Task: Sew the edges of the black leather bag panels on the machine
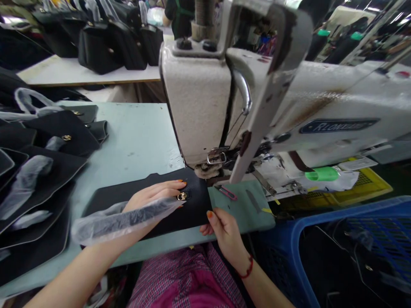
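while left hand [148,195] rests flat on panel [183,223], right hand [225,231] seemingly pinches it

The person's left hand [150,193] and right hand [227,232] have orange nail polish [209,214] at the fingertips. Behind the right fingers, a narrow red bracelet [248,267] circles the wrist. Both forearms are bare as far as they show. Below the fingers, toward the body, a finely checked pink-and-dark garment [154,277] covers the lap, with a plain magenta panel [183,296] at its middle.
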Tool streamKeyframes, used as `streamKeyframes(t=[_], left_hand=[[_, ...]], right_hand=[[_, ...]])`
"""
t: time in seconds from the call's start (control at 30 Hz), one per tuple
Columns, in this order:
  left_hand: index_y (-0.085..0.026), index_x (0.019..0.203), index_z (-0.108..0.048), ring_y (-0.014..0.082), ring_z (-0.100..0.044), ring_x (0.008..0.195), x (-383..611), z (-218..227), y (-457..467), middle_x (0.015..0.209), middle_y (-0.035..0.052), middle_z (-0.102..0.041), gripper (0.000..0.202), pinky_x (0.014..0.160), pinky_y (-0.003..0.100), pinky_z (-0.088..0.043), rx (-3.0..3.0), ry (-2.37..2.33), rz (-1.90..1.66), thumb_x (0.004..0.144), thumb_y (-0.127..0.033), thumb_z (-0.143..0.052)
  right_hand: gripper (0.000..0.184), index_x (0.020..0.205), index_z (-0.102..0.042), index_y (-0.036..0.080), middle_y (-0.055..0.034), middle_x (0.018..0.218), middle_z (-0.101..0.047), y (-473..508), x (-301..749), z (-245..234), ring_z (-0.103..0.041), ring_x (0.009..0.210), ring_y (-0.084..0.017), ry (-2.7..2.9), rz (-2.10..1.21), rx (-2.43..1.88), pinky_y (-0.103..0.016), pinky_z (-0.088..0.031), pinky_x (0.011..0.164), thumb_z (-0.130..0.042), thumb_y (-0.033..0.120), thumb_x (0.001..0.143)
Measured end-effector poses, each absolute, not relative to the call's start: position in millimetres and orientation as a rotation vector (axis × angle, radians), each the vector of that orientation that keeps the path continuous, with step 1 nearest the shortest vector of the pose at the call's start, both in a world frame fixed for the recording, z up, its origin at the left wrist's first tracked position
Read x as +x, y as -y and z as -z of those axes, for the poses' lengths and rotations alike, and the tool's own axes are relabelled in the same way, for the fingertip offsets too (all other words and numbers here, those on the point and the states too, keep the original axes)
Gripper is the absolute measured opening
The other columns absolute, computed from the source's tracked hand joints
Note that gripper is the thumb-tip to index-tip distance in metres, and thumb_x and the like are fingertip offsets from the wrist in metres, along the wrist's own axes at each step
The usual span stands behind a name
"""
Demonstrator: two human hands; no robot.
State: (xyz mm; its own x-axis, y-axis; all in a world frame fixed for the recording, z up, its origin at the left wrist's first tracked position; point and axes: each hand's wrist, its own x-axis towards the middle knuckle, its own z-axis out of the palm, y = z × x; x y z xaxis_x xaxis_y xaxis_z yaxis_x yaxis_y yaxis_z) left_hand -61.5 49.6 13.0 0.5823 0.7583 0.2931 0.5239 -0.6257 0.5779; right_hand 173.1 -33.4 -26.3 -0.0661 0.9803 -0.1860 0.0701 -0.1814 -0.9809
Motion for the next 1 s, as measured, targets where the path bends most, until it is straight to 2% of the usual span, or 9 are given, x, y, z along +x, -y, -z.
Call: streamKeyframes(t=[0.6, 1.0], left_hand=[[-0.025, 0.102, -0.069, 0.0207, -0.067, 0.107, -56.9, -27.4, -48.6, 0.121, 0.0022, -0.069, 0.02, 0.1, 0.033, -0.051, 2.265, -1.164, -0.652, 0.088, -0.038, -0.063], [-0.021, 0.104, -0.061, 0.0238, -0.06, 0.12, -63.1, -17.9, -51.8, 0.132, 0.0082, -0.062, 0.021, 0.108, 0.038, -0.044, 2.261, -1.199, -0.631, 0.09, -0.036, -0.061]], right_hand=[[0.049, 0.07, -0.058, 0.017, -0.003, 0.062, -0.067, 38.1, 169.4, 26.6, -0.062, 0.055, -0.011, 1.15, -1.407, -1.312, -0.02, -0.049, 0.056, -0.046, 0.057, 0.096], [0.049, 0.068, -0.056, 0.018, -0.0011, 0.06, -0.063, 31.8, 169.6, 27.0, -0.06, 0.053, -0.01, 1.138, -1.393, -1.26, -0.019, -0.046, 0.054, -0.046, 0.057, 0.096]])
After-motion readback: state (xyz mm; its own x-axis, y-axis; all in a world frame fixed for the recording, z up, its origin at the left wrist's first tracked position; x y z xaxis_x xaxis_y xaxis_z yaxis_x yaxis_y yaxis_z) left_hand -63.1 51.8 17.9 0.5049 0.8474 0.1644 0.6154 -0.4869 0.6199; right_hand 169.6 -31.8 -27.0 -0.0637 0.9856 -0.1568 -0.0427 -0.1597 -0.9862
